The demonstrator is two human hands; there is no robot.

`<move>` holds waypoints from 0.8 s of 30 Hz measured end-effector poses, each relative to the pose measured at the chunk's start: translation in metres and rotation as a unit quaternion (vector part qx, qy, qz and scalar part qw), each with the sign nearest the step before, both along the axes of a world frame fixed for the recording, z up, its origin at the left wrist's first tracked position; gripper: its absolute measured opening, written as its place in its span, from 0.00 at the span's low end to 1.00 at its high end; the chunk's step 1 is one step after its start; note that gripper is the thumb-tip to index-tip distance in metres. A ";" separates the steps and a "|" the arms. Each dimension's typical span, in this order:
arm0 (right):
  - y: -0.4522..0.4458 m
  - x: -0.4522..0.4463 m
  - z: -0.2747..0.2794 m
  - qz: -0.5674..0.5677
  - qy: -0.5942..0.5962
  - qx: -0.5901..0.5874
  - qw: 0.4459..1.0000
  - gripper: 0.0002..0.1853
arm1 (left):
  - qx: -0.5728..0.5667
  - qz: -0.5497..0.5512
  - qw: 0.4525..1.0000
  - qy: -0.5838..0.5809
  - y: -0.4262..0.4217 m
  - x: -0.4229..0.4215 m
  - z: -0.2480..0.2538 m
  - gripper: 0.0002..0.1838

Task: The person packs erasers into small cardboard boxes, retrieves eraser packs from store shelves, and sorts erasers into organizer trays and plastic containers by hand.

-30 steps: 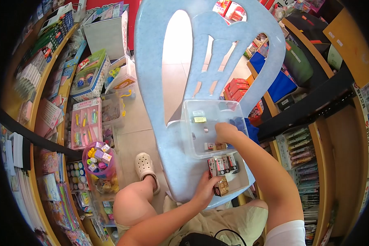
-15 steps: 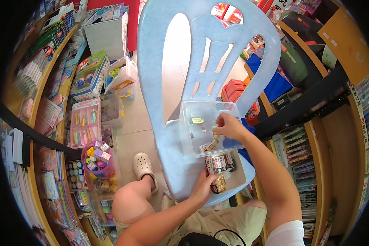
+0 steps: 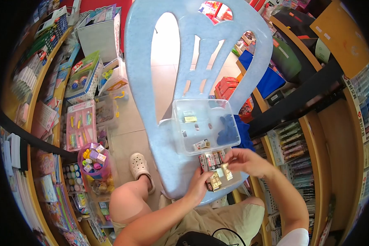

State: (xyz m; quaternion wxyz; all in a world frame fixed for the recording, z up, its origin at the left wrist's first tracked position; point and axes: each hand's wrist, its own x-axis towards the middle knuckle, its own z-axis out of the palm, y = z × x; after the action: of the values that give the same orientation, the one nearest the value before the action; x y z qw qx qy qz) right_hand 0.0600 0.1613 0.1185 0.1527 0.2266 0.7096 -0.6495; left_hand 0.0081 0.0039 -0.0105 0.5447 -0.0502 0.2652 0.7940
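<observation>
My right hand point(image 3: 250, 162) pinches a small gold block point(image 3: 227, 171), which looks like an eraser, over an open small carton point(image 3: 230, 185). My left hand point(image 3: 197, 187) grips the carton's left side, its thumb by several gold blocks point(image 3: 213, 179) marked 2B. Black-and-white blocks point(image 3: 211, 160) stand in a row at the carton's far end. Behind it on the blue plastic chair point(image 3: 162, 164) is a clear plastic bin point(image 3: 192, 141). Inside the bin lie a pale yellow-green block point(image 3: 190, 117) and a few small loose pieces point(image 3: 201, 144).
Shelves of stationery point(image 3: 293, 143) rise on the right, and more shelves point(image 3: 49, 180) line the left. A pink basket of small toys point(image 3: 95, 160) stands left of my leg. Blue cloth or plastic point(image 3: 242, 133) is beside the bin.
My right hand has moved from inside the clear bin down to the carton, with a gold block in its fingers. My left hand stays at the carton. The view has shifted slightly.
</observation>
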 end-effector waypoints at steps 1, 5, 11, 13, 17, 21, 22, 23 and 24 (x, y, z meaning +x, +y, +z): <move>-0.007 0.006 -0.006 -0.001 -0.013 0.025 1.000 0.09 | 0.001 0.001 1.000 0.000 -0.001 0.000 0.002 0.23; -0.025 0.019 -0.031 -0.042 -0.019 0.107 0.993 0.07 | -0.003 -0.012 1.000 0.017 -0.002 -0.002 0.005 0.24; -0.038 0.018 -0.026 -0.052 -0.051 0.177 0.982 0.06 | 0.004 -0.011 1.000 0.003 -0.003 -0.004 0.005 0.23; -0.038 0.020 -0.029 -0.038 -0.075 0.158 0.984 0.05 | 0.002 -0.009 1.000 -0.003 -0.003 -0.005 0.006 0.22; -0.035 0.024 -0.036 -0.039 -0.086 0.110 0.989 0.07 | -0.013 -0.006 1.000 -0.003 -0.004 -0.004 0.010 0.22; -0.042 0.019 -0.029 -0.077 -0.110 0.063 0.989 0.09 | -0.007 -0.007 1.000 -0.002 -0.006 -0.005 0.014 0.22; -0.044 0.019 -0.029 -0.080 -0.108 0.066 0.989 0.09 | -0.008 -0.004 1.000 -0.001 -0.006 -0.005 0.014 0.22; -0.045 0.019 -0.029 -0.085 -0.105 0.068 0.988 0.09 | -0.008 -0.003 1.000 0.000 -0.006 -0.005 0.013 0.22; -0.044 0.020 -0.030 -0.072 -0.104 0.078 0.989 0.10 | -0.009 -0.002 1.000 0.002 -0.006 -0.005 0.013 0.22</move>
State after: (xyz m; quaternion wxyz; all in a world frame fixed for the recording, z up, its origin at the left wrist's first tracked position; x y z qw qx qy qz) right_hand 0.0796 0.1168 0.0884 0.1603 0.3547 0.7201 -0.5744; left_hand 0.0035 -0.0023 0.0022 0.5453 -0.0534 0.2739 0.7904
